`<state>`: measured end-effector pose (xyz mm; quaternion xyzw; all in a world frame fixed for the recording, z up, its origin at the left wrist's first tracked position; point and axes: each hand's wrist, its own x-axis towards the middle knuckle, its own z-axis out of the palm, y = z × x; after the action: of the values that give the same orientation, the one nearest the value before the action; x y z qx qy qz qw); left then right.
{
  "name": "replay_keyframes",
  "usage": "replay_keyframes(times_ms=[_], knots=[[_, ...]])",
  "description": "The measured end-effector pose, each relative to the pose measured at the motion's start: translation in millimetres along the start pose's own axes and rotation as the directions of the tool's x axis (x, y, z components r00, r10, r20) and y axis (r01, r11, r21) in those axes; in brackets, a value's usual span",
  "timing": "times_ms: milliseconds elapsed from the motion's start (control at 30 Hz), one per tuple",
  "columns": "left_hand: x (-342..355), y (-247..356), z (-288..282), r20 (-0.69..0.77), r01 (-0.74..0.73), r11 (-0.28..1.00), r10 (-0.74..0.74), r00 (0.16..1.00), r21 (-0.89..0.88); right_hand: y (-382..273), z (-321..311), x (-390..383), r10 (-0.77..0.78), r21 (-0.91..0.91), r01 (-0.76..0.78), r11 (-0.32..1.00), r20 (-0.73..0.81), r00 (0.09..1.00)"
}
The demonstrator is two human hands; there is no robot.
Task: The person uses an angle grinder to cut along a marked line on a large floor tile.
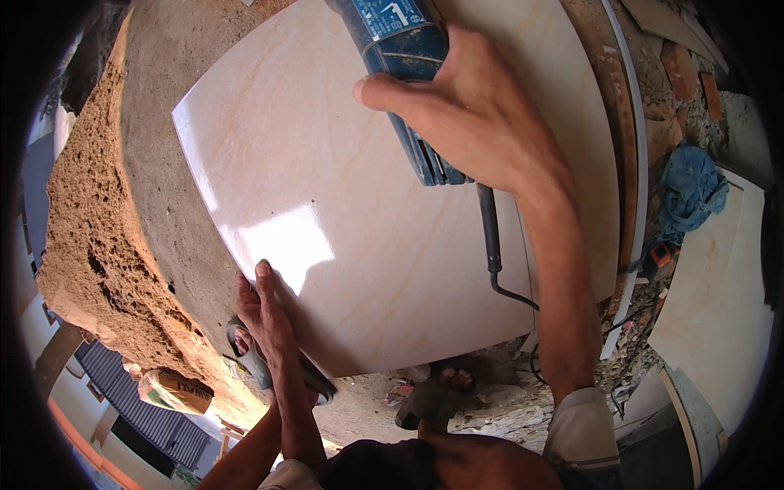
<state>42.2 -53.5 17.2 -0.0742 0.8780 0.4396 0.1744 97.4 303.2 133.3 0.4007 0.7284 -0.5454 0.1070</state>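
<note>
A large glossy cream tile (367, 269) with faint veins lies in front of me. My right hand (465, 106) is wrapped round the body of a blue corded power tool (404, 49) over the tile's far part. The tool's front end is outside the picture. From its rear a black cord (490, 237) runs back towards me under my right forearm. A thin dark line crosses the tile's right part beside the cord. My left hand (268, 314) grips the tile's near left edge, thumb on top and the fingers partly hidden at the edge.
My sandalled feet (445, 388) stand close to the tile's near edge. A sandy heap (90, 237) and a paper sack (175, 390) are to the left. On the right lie a blue cloth (692, 188), cut tile pieces (714, 286), an orange-and-black object (660, 255) and rubble.
</note>
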Motion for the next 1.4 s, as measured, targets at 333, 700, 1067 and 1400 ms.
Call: replay_keyframes(times_ms=[333,700,1067,1400], knots=[[0.7,-3.9,-0.8,-0.020,-0.032,0.998,0.033,0.999,0.044,4.2,4.6,-9.5,-0.021,-0.040,0.019,0.999,-0.049,0.999],[1.6,-2.6,3.1,-0.010,-0.050,0.998,0.050,0.999,0.024,-2.5,-9.0,-2.6,0.174,0.031,-0.178,0.984,0.100,0.980],[3.0,-7.3,0.9,-0.039,-0.051,0.998,0.053,0.998,0.038,6.4,-9.1,-0.9,0.245,0.108,-0.273,0.956,0.224,0.943],[2.4,-4.3,4.8,-0.061,-0.037,0.998,0.040,0.997,0.048,81.2,36.7,12.6,-0.245,0.042,0.254,0.966,-0.143,0.959]])
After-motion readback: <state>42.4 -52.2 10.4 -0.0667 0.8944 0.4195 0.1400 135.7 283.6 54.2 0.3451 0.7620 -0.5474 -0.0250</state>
